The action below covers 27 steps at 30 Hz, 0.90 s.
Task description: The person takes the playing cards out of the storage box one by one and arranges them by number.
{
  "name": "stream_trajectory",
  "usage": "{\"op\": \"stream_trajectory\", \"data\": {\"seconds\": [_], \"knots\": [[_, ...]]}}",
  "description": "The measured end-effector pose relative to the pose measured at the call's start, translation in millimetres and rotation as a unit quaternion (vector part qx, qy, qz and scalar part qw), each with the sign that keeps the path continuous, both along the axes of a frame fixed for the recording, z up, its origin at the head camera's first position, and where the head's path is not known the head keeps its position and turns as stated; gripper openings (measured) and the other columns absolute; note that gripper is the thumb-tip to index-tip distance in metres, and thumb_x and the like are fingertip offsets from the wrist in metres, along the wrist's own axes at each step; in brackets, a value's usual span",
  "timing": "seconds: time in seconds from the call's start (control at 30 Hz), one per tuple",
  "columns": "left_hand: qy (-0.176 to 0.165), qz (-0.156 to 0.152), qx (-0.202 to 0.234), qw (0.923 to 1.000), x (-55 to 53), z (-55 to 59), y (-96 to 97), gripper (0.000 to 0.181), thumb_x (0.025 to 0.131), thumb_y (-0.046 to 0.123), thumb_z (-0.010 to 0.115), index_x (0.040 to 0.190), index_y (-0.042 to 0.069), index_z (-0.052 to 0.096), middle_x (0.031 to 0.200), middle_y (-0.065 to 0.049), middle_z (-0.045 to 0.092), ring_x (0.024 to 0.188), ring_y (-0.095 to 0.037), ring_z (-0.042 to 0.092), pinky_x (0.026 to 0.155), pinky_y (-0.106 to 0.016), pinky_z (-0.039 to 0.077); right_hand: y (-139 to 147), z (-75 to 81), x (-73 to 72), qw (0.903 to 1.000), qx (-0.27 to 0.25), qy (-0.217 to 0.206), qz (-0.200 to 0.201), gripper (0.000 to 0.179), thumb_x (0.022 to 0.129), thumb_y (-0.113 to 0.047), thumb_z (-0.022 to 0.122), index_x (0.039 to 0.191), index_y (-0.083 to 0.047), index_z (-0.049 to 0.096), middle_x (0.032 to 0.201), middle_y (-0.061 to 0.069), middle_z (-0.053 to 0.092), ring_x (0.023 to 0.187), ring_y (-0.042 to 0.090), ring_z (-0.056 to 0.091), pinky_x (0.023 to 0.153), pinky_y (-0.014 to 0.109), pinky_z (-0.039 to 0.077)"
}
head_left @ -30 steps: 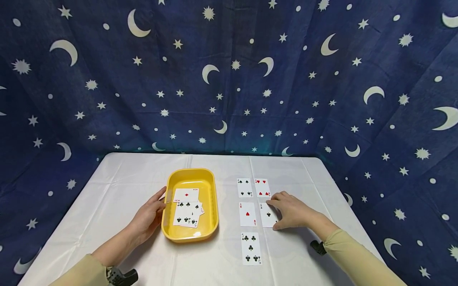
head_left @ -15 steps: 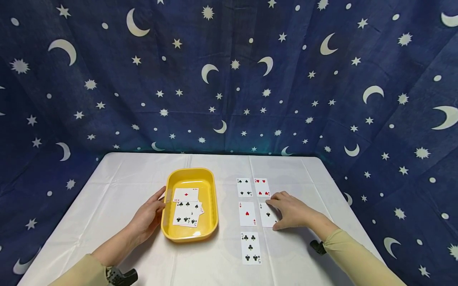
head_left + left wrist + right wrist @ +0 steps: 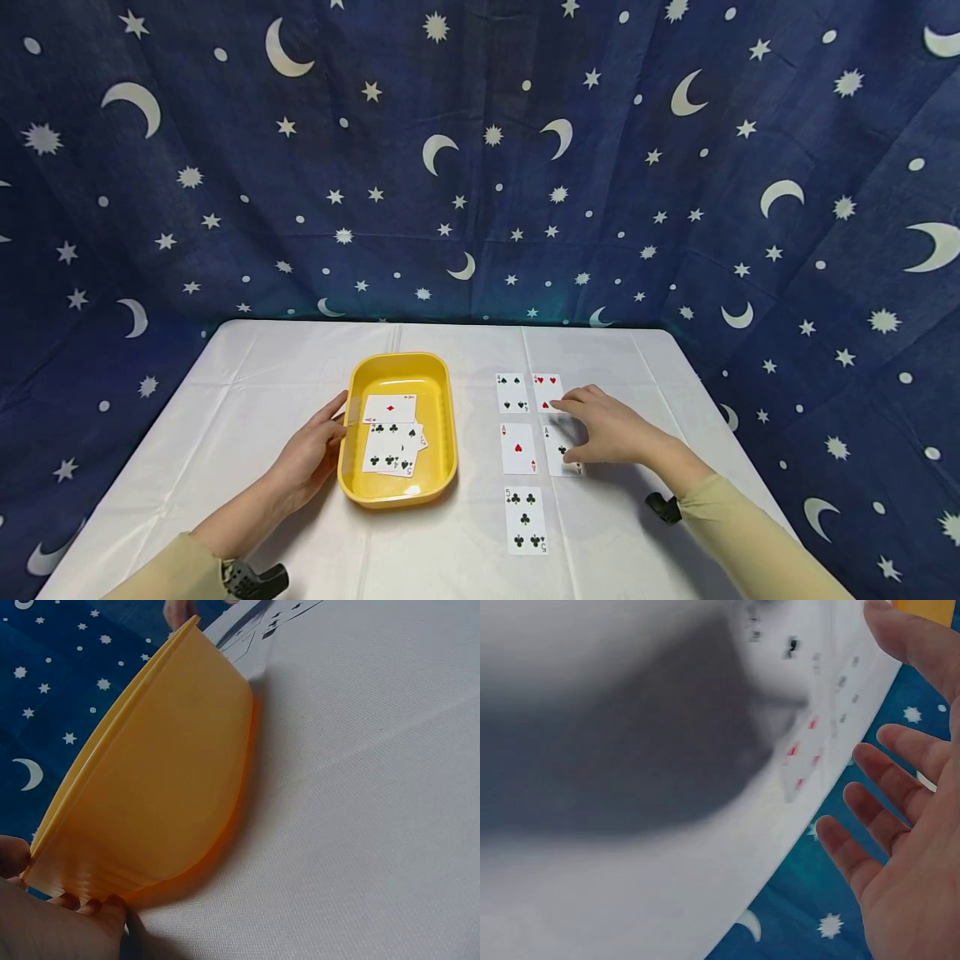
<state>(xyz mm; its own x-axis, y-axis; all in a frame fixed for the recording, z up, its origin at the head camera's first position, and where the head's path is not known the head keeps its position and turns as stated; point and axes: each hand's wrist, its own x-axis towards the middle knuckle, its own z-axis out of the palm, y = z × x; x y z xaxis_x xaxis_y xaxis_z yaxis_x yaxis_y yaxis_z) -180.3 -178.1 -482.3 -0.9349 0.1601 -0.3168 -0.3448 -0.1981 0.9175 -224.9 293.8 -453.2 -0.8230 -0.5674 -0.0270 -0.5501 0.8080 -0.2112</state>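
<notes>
My left hand (image 3: 307, 458) rests against the outer left side of a yellow plastic tray (image 3: 452, 429), its fingers and thumb touching the rim and wall in the left wrist view. Inside the tray lie several playing cards, with an ace of diamonds (image 3: 390, 408) on view and overlapping black-suited cards (image 3: 390, 450) below it. My right hand (image 3: 611, 425) hovers over an ace of clubs (image 3: 555, 446), partly hiding it and the four of hearts (image 3: 546, 387). In the right wrist view its fingers (image 3: 889, 769) are spread and hold nothing.
Also face up on the white table (image 3: 450, 567) lie a four of spades (image 3: 512, 393), an ace of hearts (image 3: 519, 448) and a five of clubs (image 3: 527, 521). Behind the table hangs a blue cloth (image 3: 480, 208) with moons and stars.
My right hand has lifted off the ace of clubs and shifted slightly away from me and left, uncovering more of that card. The left hand and tray stay still.
</notes>
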Motion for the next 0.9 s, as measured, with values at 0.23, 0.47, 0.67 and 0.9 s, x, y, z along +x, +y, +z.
{"op": "stream_trajectory", "data": {"seconds": [0.23,0.47,0.67,0.9], "knots": [[-0.003,0.000,0.003,1.0000,0.0,-0.7,-0.5,0.071,0.104,0.007,0.039,0.167,0.022,0.009,0.168,-0.016,0.019,0.144,-0.030,0.035,0.110,-0.031,0.041,-25,15.1,-11.8,0.9996,-0.013,0.019,0.017,0.083,0.075,-0.045,0.086,0.147,-0.015,0.058,0.141,0.001,0.056,0.131,0.022,0.046,0.107,0.045,0.043],[0.005,-0.008,0.009,0.9999,0.7,-1.7,0.8,0.071,0.105,0.008,0.039,0.167,0.021,0.007,0.168,-0.016,0.018,0.145,-0.029,0.033,0.113,-0.033,0.037,-54,27.1,-21.9,0.9984,-0.015,0.029,0.046,0.082,0.078,-0.047,0.083,0.150,-0.019,0.055,0.142,-0.003,0.055,0.132,0.019,0.045,0.109,0.043,0.041],[0.004,-0.006,-0.003,1.0000,1.6,-1.9,1.8,0.071,0.106,0.008,0.040,0.167,0.022,0.007,0.169,-0.016,0.016,0.146,-0.029,0.031,0.115,-0.034,0.035,-77,36.8,-29.1,0.9968,-0.024,0.034,0.068,0.082,0.078,-0.048,0.084,0.150,-0.019,0.054,0.143,-0.005,0.055,0.133,0.019,0.044,0.110,0.043,0.040],[0.002,-0.002,-0.008,1.0000,2.3,-1.2,2.0,0.070,0.105,0.008,0.040,0.167,0.023,0.009,0.168,-0.016,0.018,0.143,-0.028,0.034,0.109,-0.030,0.040,-105,45.7,-37.8,0.9959,-0.018,0.024,0.085,0.080,0.080,-0.049,0.082,0.150,-0.022,0.054,0.144,-0.006,0.054,0.135,0.017,0.042,0.111,0.041,0.038]]}}
